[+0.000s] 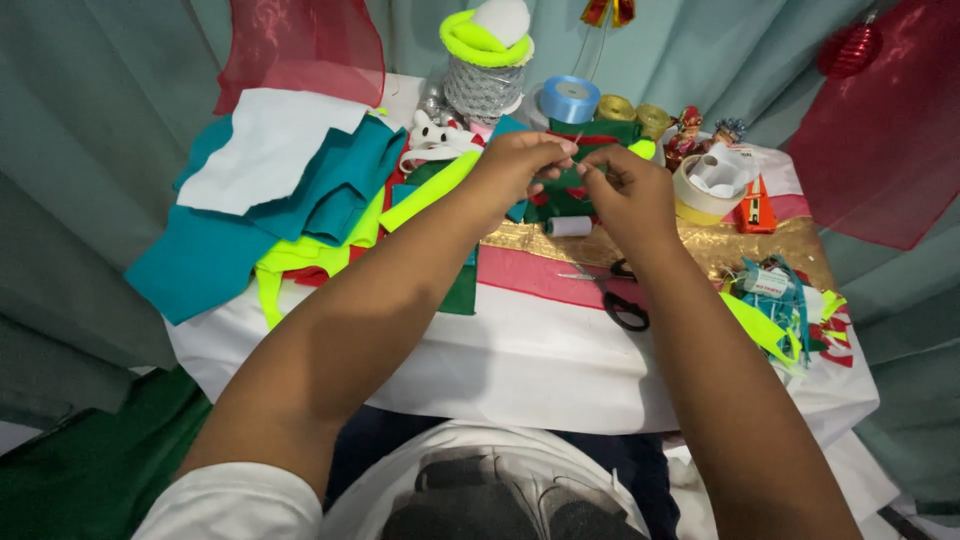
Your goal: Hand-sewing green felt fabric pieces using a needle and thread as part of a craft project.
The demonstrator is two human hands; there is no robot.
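Note:
My left hand (520,160) and my right hand (625,190) meet over the middle of a small table (520,350) covered in white cloth. Both pinch a small dark green felt piece (563,185) between fingertips. A thin thread or needle seems to run between the fingers, too fine to tell. Just below the hands a white thread spool (570,226) lies on a gold strip (720,245). Black-handled scissors (620,300) rest on a pink strip near my right wrist.
Teal, white and neon yellow felt sheets (280,190) pile at the left. Ribbon rolls (570,98), a tape roll (705,190), an orange tool (757,210) and scraps (780,300) crowd the back and right. Teal curtains and red sheer fabric (880,150) surround the table.

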